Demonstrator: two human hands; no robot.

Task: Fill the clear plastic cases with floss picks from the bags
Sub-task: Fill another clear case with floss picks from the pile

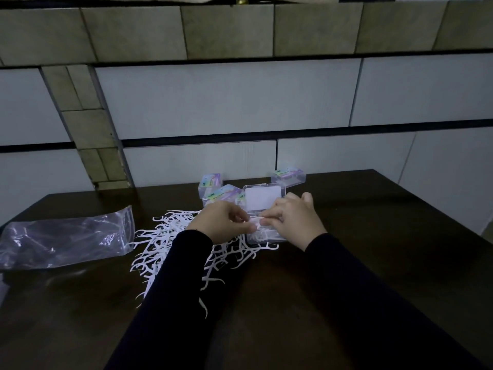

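Note:
An open clear plastic case (264,200) lies mid-table, its lid raised toward the wall and its base holding some white floss picks. My left hand (221,221) and my right hand (296,217) meet over the base, both pinching a small bunch of floss picks (256,222) between fingers and thumbs. A loose pile of white floss picks (165,241) spreads over the dark table to the left of the case and under my left forearm. A crumpled clear plastic bag (66,236) lies at the far left.
Three closed clear cases with colourful labels stand behind the open one: two at the left (210,182) (224,194) and one at the right (288,176). The dark wooden table (373,249) ends at a tiled wall (240,102).

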